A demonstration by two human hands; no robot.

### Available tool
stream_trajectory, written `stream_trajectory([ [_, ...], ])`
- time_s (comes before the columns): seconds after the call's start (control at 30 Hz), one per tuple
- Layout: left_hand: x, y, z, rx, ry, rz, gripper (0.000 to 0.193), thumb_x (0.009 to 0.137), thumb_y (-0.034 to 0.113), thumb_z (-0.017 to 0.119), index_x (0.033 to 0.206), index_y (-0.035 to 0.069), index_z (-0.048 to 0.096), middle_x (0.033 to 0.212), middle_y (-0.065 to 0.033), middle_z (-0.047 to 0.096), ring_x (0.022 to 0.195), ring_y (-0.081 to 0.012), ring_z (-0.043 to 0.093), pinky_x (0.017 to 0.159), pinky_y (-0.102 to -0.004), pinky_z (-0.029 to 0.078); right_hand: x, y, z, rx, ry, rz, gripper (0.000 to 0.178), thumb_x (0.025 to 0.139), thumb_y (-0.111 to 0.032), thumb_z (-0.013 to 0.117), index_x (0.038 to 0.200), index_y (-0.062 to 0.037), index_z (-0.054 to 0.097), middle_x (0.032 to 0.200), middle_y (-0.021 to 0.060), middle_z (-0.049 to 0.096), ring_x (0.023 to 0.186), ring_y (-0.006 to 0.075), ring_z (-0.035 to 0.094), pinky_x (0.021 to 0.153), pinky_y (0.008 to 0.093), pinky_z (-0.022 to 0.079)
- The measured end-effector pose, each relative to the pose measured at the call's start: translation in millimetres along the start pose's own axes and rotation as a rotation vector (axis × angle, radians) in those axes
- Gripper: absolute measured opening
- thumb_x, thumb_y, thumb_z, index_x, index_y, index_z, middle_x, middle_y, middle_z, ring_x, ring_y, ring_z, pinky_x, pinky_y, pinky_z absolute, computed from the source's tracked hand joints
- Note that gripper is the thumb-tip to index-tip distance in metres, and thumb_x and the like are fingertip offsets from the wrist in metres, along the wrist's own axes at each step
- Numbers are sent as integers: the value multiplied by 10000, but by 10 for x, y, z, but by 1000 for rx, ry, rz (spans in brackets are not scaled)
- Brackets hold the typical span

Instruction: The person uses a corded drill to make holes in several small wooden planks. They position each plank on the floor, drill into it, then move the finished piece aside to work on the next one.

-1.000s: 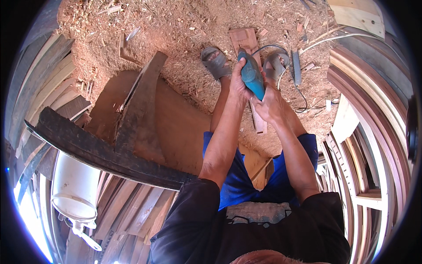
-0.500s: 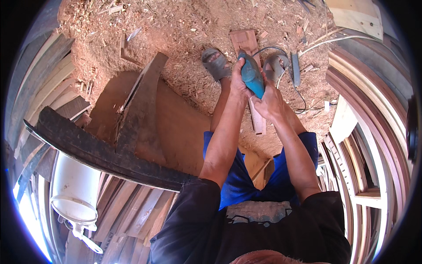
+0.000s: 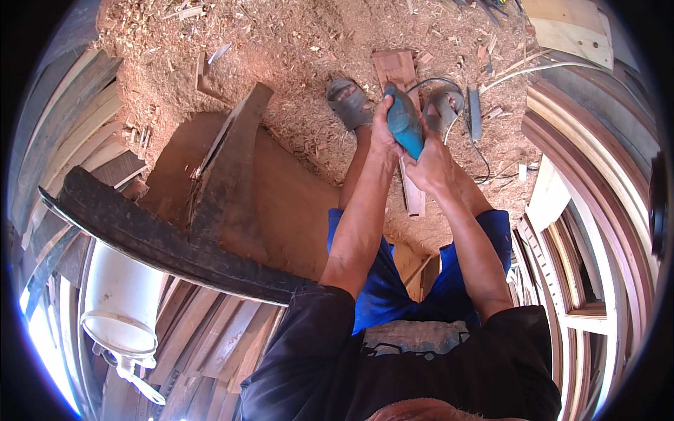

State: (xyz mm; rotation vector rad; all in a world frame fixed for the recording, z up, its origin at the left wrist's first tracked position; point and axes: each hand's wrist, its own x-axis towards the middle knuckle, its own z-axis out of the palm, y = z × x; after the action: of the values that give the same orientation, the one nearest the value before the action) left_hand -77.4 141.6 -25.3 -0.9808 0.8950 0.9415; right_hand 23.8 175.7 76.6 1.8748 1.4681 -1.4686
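Apparently we are partway through some work with a teal power tool (image 3: 405, 125), which both hands hold above a piece of wood (image 3: 395, 67) on the floor. Taking up the tool is done; letting it go is not. How much of the wood is worked, and how much is left, we cannot tell, since our hands and the tool cover its middle. Nor can we see whether the tool touches it.

We have the left hand (image 3: 383, 137) wrapped along the tool's left side, thumb and fingers pressed to the casing near its far end. We have the right hand (image 3: 432, 163) closed around the near, right side; some fingertips are hidden under the casing.

The tool looks smooth and rounded, darker on top and brighter teal toward the right hand, and it slants from the far left to the near right. We see reddish-brown wood beyond the left hand, and a narrower strip (image 3: 414, 199) nearer us, just left of the right hand. Whether these are one piece we cannot say. A dark cord (image 3: 449, 82) arches beyond the right hand. Our sandals (image 3: 349, 107) flank the hands, and shavings (image 3: 295, 52) cover the floor beyond the left hand.
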Motion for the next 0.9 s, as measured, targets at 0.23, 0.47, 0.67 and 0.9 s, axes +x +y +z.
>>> stream_trajectory([
  [0.23, 106, -49, -96, -11, -8, -20, 564, 854, 533, 680, 1155, 66, 582, 955, -190, 632, 838, -362, 653, 709, -497, 563, -18, -164, -164, 137, -126, 157, 927, 772, -200, 835, 1530, 68, 373, 1328, 380, 517, 1246, 478, 556, 1029, 461, 485],
  [0.47, 189, -109, -134, 15, 75, -46, 600, 861, 555, 667, 1150, 36, 579, 954, -210, 639, 827, -375, 651, 713, -513, 562, -22, 105, 5, -30, 24, 34, 681, 781, -169, 737, 1380, 63, 510, 1136, 315, 687, 1070, 471, 677, 959, 487, 536],
  [0.67, 140, -100, -79, 53, 90, 1, 589, 867, 547, 662, 1114, 16, 598, 908, -213, 656, 798, -370, 659, 710, -504, 576, -43, 115, 80, -14, 84, 30, 623, 771, -190, 746, 1306, 70, 558, 1226, 323, 642, 1122, 461, 655, 978, 487, 524],
  [0.9, 187, -100, -139, 87, 32, 15, 578, 877, 542, 647, 1099, 10, 602, 816, -224, 653, 708, -385, 660, 660, -518, 576, -45, 123, 81, 14, 15, 122, 629, 773, -203, 757, 1311, 58, 560, 1180, 309, 651, 1072, 460, 664, 951, 491, 529],
])
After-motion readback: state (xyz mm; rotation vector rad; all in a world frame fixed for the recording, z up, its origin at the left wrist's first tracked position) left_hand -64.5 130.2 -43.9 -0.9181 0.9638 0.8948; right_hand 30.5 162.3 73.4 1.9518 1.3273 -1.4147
